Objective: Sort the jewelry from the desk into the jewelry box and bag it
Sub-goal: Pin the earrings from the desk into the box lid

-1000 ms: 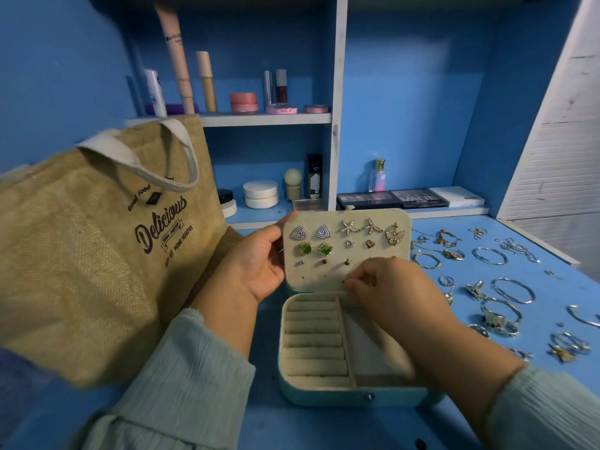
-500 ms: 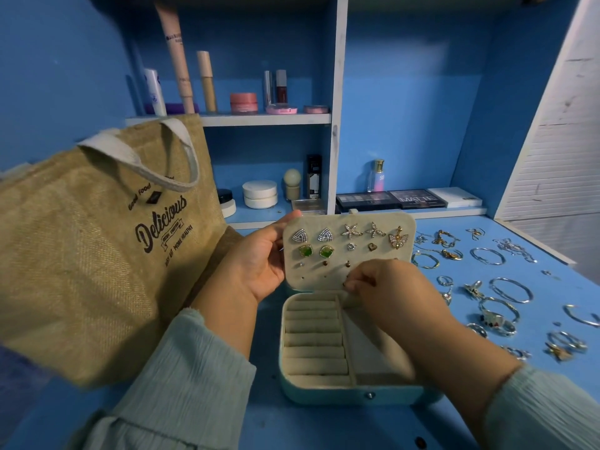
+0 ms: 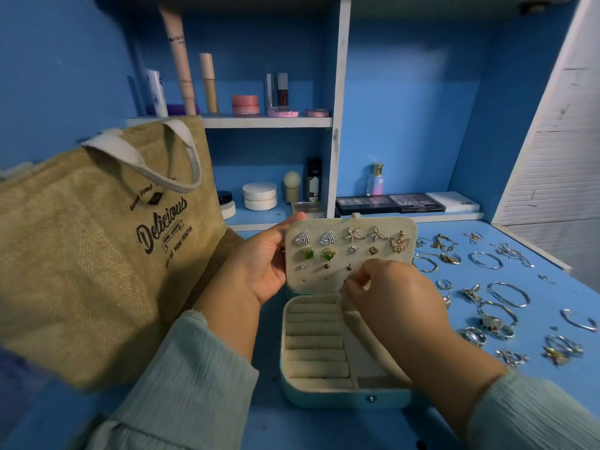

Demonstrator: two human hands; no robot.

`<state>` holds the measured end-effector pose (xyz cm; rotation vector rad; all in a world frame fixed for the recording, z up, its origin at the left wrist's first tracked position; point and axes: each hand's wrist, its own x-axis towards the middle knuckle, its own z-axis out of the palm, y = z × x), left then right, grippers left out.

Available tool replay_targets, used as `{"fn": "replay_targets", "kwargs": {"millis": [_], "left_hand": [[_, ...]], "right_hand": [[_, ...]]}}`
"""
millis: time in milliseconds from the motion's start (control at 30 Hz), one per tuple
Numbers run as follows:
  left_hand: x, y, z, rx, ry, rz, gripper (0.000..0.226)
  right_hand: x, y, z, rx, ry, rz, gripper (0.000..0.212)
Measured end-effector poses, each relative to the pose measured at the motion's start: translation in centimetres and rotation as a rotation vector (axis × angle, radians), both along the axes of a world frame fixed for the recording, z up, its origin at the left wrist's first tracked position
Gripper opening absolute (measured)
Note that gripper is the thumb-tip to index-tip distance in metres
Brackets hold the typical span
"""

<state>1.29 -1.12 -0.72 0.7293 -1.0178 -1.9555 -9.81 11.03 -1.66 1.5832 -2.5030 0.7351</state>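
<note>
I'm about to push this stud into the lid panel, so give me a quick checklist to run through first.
1. Jewelry box open, lid panel upright: ok.
2. Left hand grips the panel's left edge: ok.
3. Right hand fingers pinched at the bottom hole row: ok.
4. Stud actually held in those fingers: cannot tell, hidden.
5. Free holes left in the bottom row: ok.
6. Ring rolls free for the rings on the desk: ok.
</note>
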Motion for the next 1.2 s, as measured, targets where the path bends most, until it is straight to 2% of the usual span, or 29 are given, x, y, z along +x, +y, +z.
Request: {"fn": "replay_targets", "kwargs": {"millis": [300,633,700,767,833,867,967,1200], "left_hand": [[0.2,0.2,0.2,-0.014,0.002,-0.02,0.012],[0.2,0.1,0.0,-0.04,-0.05,-0.037,0.013],[0.1,0.0,-0.1,-0.057,-0.049,-0.045,0.023],[0.1,0.1,-0.2,-0.066,-0.043,-0.047,0.04],[0.1,0.0,-0.2,-0.07,-0.041,-0.048,0.043],[0.1,0.1,-0.2,-0.068,-0.043,-0.049,0.042],[0.3,0.2,-0.1,-0.066,-0.059,-0.056,0.037],[0.5,0.9,0.5,-0.022,-0.107,-0.018,0.014]], "right_hand": [[0.6,0.3,0.2,0.027,0.182,0.106,0.017],[0.6,0.5,0.3,0.057,0.165,0.081,0.016],[0.6,0.7,0.2,0.106,0.194,0.085,0.015],[0.8,1.0,0.2,0.145,0.202,0.094,0.029],[0.9,1.4,0.3,0.154,0.178,0.122,0.02],[0.9,1.6,0.4,0.146,0.158,0.136,0.019],[1.0,2.1,0.3,0.149,0.102,0.168,0.037],[0.7,2.8,-0.1,0.28,0.04,0.26,0.049]]}}
